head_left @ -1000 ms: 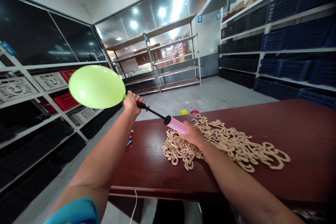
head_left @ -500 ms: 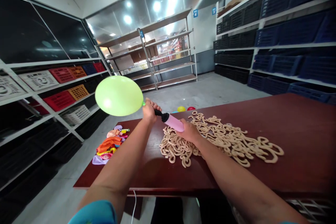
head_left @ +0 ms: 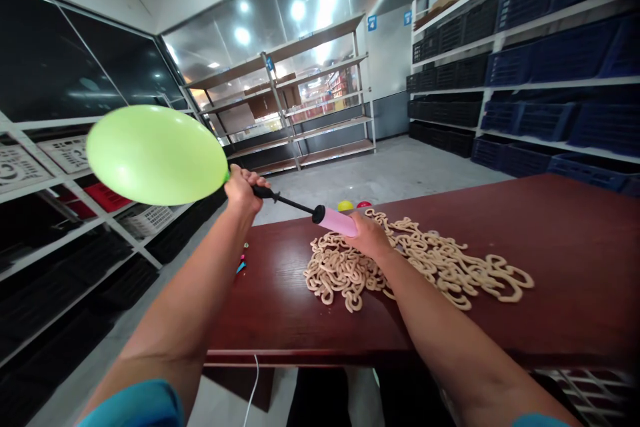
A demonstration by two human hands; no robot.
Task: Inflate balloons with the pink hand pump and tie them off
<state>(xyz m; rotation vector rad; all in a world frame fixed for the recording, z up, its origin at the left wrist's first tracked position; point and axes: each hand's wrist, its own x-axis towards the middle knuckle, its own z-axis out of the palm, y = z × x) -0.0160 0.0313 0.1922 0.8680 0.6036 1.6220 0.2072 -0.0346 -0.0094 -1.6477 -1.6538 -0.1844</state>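
My left hand (head_left: 243, 192) is closed around the neck of an inflated light-green balloon (head_left: 157, 155) and the black end of a balloon pump. The balloon stretches away to the left, beyond the table edge. My right hand (head_left: 369, 235) wraps round the pump's pink barrel (head_left: 338, 221). Between the hands, a thin black rod (head_left: 296, 204) shows, drawn well out of the barrel. Beneath and beside my right hand lies a wide heap of beige, curly, rope-like pieces (head_left: 345, 270). Small bits of deflated balloons (head_left: 241, 267) peek out beside my left forearm, which hides the others.
The dark red table (head_left: 575, 260) extends to the right. Past its far edge, a yellow balloon (head_left: 345, 205) and a red one (head_left: 363, 204) show. Crate shelves (head_left: 530, 90) line the right side, more stand left, and a metal rack (head_left: 320, 120) is behind. A white cable (head_left: 255, 387) hangs in front.
My left hand has moved left and slightly up, pulling the pump's rod out of the barrel. The green balloon went with it and looks bigger. My right hand shifted slightly right.
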